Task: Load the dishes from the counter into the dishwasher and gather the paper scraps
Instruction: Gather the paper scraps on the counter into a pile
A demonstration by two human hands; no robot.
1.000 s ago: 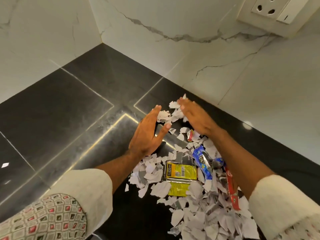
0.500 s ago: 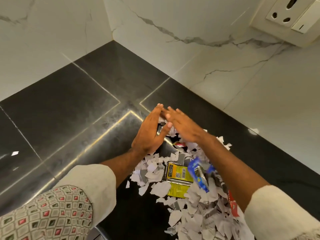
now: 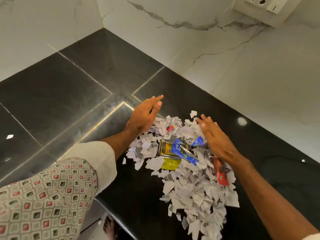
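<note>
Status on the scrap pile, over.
Left hand and right hand open, flanking paper scraps on black counter. Wrappers mixed in: yellow wrapper, blue wrapper. No dishes visible.

legible text: none | yellow wrapper [image 3: 168, 155] between the hands: printed panel, code mark, too blurred to read

Hands [image 3: 145, 116] apart, scraps [image 3: 195, 179] nearer.

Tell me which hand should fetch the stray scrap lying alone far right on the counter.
Probably the right hand: the small white paper scrap lies on the black stone counter on its side. The left hand would have to cross the heap.
</note>
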